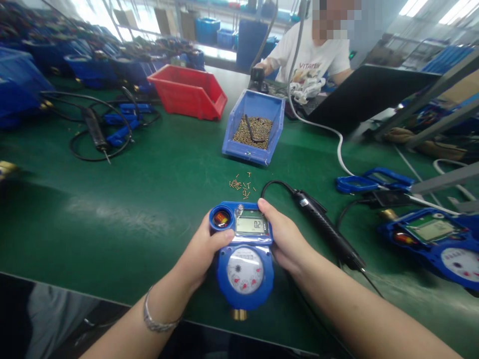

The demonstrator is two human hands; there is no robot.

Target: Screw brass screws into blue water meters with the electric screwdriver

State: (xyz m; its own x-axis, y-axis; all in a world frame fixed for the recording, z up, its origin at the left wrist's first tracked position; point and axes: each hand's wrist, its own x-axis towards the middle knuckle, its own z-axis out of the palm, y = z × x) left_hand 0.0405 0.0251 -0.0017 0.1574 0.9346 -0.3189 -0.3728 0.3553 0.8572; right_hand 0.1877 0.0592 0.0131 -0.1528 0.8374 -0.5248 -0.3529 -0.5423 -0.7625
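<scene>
A blue water meter [245, 271] with a white dial, red pointers and a small display reading 0.2 is held near the table's front edge. My left hand [204, 249] grips its left side, the thumb lying just below the round opening. On the right side, my right hand [286, 237] is closed round the casing, thumb at the display's upper corner. A brass end shows at the bottom of the meter. Small loose screws [241, 185] lie just beyond it. To the right of my right hand rests a black electric screwdriver [327, 227] with its cable.
A blue bin [228, 142] of small screws stands ahead, beside a red bin [175, 94]. Another water meter [434, 244] and blue frames [352, 184] lie right. A second screwdriver [94, 130] lies left among cables. Across the table, a person [310, 55] sits by a laptop [374, 94].
</scene>
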